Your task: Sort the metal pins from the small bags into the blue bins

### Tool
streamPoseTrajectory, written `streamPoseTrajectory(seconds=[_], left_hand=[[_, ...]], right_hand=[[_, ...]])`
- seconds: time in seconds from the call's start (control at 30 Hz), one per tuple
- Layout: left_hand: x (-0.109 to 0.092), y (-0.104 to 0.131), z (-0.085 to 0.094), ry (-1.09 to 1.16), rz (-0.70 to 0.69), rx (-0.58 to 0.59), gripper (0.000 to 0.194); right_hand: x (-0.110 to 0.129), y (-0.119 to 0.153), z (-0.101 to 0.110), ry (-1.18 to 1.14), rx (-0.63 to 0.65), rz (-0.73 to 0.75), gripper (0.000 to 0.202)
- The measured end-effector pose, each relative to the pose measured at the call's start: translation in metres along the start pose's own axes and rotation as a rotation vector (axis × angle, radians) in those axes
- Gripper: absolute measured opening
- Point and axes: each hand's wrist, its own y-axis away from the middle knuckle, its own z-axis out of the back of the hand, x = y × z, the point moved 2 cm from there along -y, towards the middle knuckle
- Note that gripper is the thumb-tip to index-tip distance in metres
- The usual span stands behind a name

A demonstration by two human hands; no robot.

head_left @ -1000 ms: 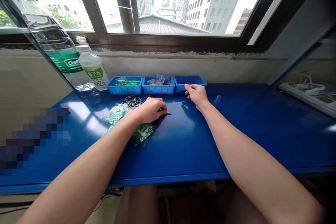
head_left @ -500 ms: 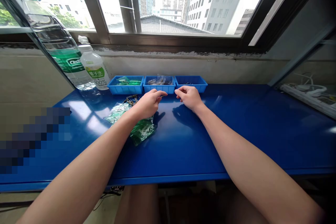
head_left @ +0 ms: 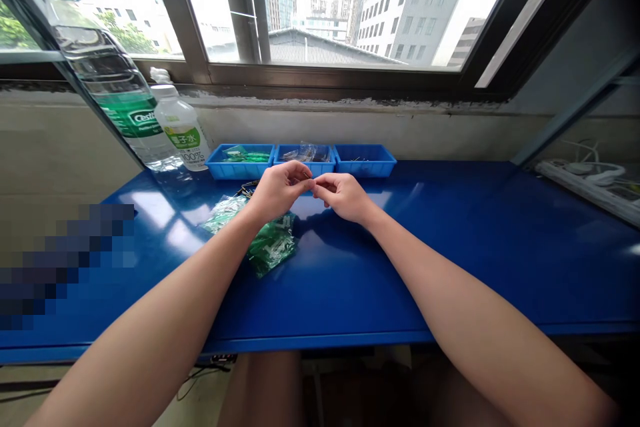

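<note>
My left hand [head_left: 281, 191] is closed in a pinch, with something small and dark between its fingers that I cannot make out. Touching its fingertips, my right hand [head_left: 347, 196] pinches too; what it holds is hidden. Both are above the blue table, just in front of the middle blue bin [head_left: 305, 167], which holds clear bags. Thin dark and brass-coloured pieces [head_left: 246, 189] lie behind my left wrist. Green plastic packets [head_left: 273, 250] lie partly under my left forearm.
The left blue bin [head_left: 240, 169] holds green packets; the right blue bin [head_left: 365, 168] has a few small pieces. A large water bottle [head_left: 133, 117] and a smaller bottle [head_left: 183, 130] stand at the back left. A power strip [head_left: 590, 190] lies far right.
My right hand has moved left and slightly down to meet my left hand. The left hand's extended index finger has curled in, and the fingertips of both hands now touch.
</note>
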Motion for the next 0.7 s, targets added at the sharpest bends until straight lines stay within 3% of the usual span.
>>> streamPoseTrajectory(seconds=[0.23,0.47,0.6,0.7], left_hand=[[0.005,-0.003,0.004,-0.012,0.052,-0.034,0.035],[0.029,-0.012,0.042,-0.147,0.152,-0.308,0.031],[0.040,-0.012,0.052,-0.319,0.241,-0.271,0.025],[0.047,-0.011,0.047,-0.484,0.221,-0.153,0.025]], right_hand=[[-0.003,-0.002,0.004,-0.030,-0.053,-0.042,0.023],[-0.027,-0.011,0.034,-0.296,-0.404,-0.259,0.018],[-0.043,-0.011,0.054,-0.414,-0.612,-0.407,0.016],[-0.052,-0.008,0.067,-0.434,-0.755,-0.483,0.012]])
